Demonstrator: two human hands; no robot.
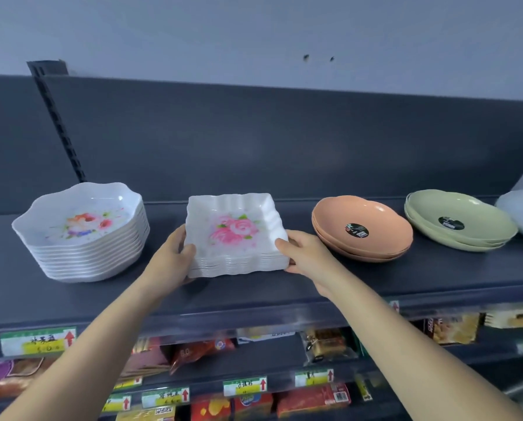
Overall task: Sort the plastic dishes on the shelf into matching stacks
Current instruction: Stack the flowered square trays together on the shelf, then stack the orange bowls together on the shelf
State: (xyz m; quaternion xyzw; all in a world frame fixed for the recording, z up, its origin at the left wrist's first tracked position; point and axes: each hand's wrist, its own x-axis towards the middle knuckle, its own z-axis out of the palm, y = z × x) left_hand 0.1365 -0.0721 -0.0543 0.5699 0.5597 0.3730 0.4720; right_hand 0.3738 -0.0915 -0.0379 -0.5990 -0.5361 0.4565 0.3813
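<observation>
square floral stack (pixel 235 235) is seated mid-frame on the shelf (pixel 254 287) | gripped at opposite sides by left hand (pixel 175 255) and right hand (pixel 302 253) | both equally near

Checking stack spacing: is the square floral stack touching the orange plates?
Apart. Head view shows dark shelf between square floral stack and orange plates.

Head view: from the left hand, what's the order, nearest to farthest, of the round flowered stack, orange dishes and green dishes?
1. Round flowered stack, just left of the left hand.
2. Orange dishes, to the right, past the square stack it grips.
3. Green dishes, farthest right.
</observation>
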